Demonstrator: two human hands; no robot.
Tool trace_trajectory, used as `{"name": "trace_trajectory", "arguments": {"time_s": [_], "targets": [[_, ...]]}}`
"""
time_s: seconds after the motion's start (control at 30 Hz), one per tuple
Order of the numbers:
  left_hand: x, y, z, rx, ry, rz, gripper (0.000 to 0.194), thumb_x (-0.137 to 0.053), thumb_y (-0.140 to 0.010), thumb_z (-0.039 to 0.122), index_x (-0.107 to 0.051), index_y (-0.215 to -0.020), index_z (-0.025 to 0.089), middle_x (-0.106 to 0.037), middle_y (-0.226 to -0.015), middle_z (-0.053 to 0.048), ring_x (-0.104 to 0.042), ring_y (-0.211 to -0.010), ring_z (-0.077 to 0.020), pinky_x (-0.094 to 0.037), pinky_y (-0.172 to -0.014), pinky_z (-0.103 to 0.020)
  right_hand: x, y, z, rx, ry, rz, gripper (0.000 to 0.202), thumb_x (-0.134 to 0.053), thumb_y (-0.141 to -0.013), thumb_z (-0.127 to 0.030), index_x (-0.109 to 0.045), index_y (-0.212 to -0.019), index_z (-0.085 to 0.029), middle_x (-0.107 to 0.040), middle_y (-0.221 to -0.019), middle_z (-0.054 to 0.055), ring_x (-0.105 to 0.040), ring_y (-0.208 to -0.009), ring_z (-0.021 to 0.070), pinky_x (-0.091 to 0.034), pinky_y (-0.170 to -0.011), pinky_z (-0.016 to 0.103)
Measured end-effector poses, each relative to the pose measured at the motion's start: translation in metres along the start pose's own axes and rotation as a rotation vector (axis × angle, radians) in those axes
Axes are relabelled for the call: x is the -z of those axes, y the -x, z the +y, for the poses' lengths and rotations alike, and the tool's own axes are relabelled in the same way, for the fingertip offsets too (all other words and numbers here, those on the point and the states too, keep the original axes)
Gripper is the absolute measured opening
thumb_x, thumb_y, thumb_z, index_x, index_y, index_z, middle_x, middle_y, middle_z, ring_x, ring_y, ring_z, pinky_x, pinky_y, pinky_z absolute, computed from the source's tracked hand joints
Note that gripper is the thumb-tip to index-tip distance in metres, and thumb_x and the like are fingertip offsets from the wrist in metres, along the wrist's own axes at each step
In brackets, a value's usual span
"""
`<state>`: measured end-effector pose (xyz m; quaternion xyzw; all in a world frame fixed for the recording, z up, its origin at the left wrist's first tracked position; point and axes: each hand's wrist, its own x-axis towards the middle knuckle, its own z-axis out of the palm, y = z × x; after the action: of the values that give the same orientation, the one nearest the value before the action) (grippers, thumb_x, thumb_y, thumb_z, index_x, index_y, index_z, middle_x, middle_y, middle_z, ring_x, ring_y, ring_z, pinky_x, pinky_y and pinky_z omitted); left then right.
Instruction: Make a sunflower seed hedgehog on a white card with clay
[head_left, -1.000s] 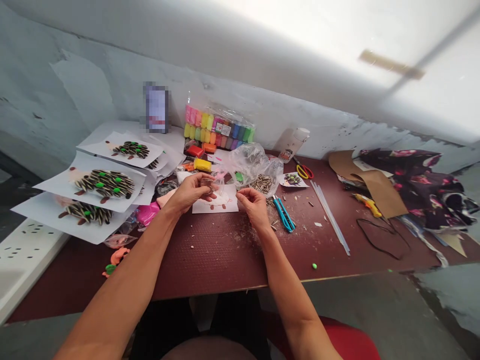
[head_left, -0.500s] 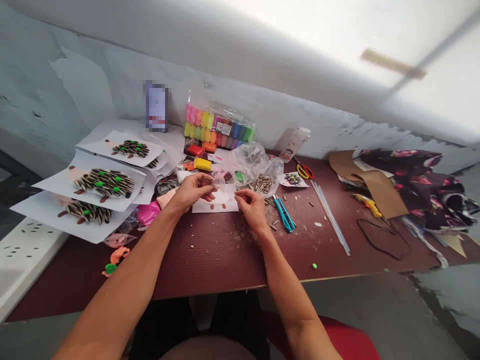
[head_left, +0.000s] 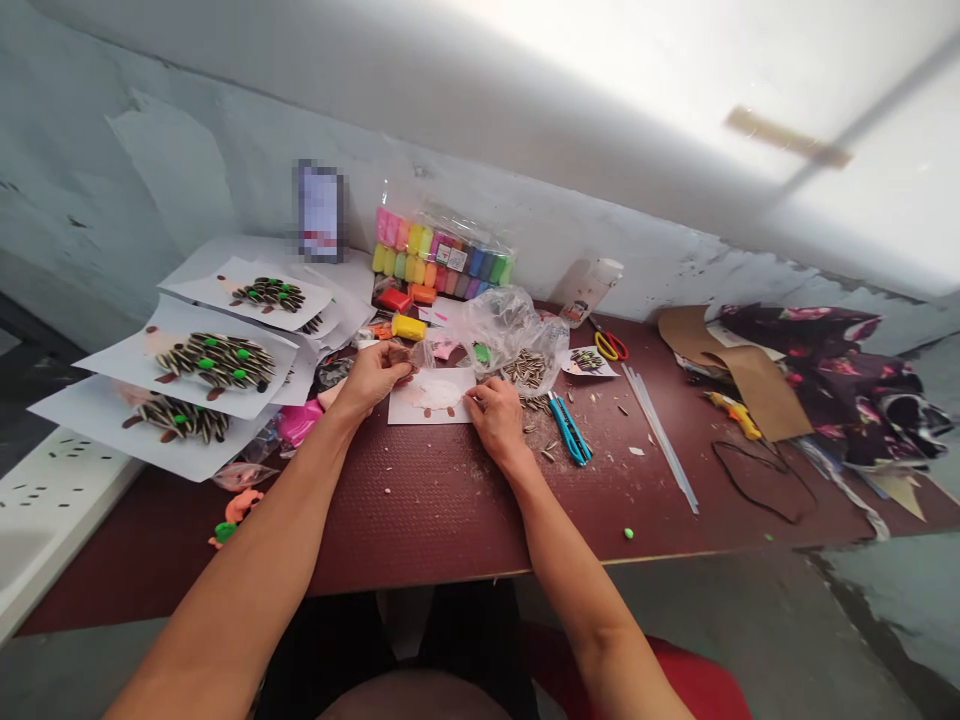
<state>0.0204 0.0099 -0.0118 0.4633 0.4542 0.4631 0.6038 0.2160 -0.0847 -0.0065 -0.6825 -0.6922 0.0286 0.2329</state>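
A white sheet of paper [head_left: 409,412] lies flat on the table between my hands. On it is a pale, rounded animal body [head_left: 442,390] with small brown feet along its lower edge. My left hand [head_left: 375,380] is closed at the sheet's upper left, its fingertips pinching a small clear plastic bag [head_left: 405,356] with something brown in it. My right hand [head_left: 496,415] is at the sheet's right edge with thumb and fingers pressed together. Whatever those fingertips hold is too small to make out.
Finished seed-covered hedgehog pictures [head_left: 210,365] are stacked at left. Behind stand clay packs [head_left: 442,255] and a phone [head_left: 320,212]. To the right are a bag of striped seeds [head_left: 525,368], a blue cutter [head_left: 570,430], scissors [head_left: 611,346], glue sticks [head_left: 660,440] and a yellow glue gun [head_left: 739,412].
My left hand has moved slightly left and down, away from my right hand, showing more of the pale body. My right hand has shifted slightly left, staying pinched at the sheet's right edge.
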Motion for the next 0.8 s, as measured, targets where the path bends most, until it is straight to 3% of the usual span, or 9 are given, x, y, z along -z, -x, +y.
{"name": "trace_trajectory", "arguments": {"time_s": [0.3,0.5,0.8], "targets": [[0.0018,-0.0034,-0.0054,-0.008,-0.031,0.002,0.024,-0.071,-0.059,0.018,-0.06,-0.079,0.016,-0.064,-0.068,0.002,-0.062,-0.06,-0.0127,-0.049,-0.057,-0.023,-0.0005,0.0005,-0.0015,0.065,0.15,-0.047,0.026,-0.053,-0.097,-0.03,-0.075,-0.089,-0.02,-0.063,-0.09,0.008,-0.051,-0.088,0.022,-0.038,-0.081,0.033],[0.0023,-0.0061,-0.0077,-0.01,-0.037,-0.006,0.025,-0.072,-0.057,0.019,-0.058,-0.077,0.016,-0.062,-0.068,0.003,-0.061,-0.061,-0.0127,-0.049,-0.061,-0.025,-0.0017,0.0009,0.0001,0.042,0.103,-0.022,0.018,-0.056,-0.095,-0.027,-0.073,-0.09,-0.021,-0.064,-0.091,0.008,-0.053,-0.088,0.0222,-0.038,-0.08,0.033],[0.0043,-0.0082,-0.0081,-0.004,-0.05,-0.027,0.022,-0.069,-0.057,0.013,-0.059,-0.076,0.016,-0.062,-0.065,0.004,-0.058,-0.057,-0.011,-0.046,-0.058,-0.022,0.0011,0.0037,-0.003,0.068,0.097,-0.049,0.024,-0.051,-0.096,-0.025,-0.074,-0.09,-0.02,-0.064,-0.088,0.008,-0.054,-0.087,0.0219,-0.039,-0.081,0.033]]}}
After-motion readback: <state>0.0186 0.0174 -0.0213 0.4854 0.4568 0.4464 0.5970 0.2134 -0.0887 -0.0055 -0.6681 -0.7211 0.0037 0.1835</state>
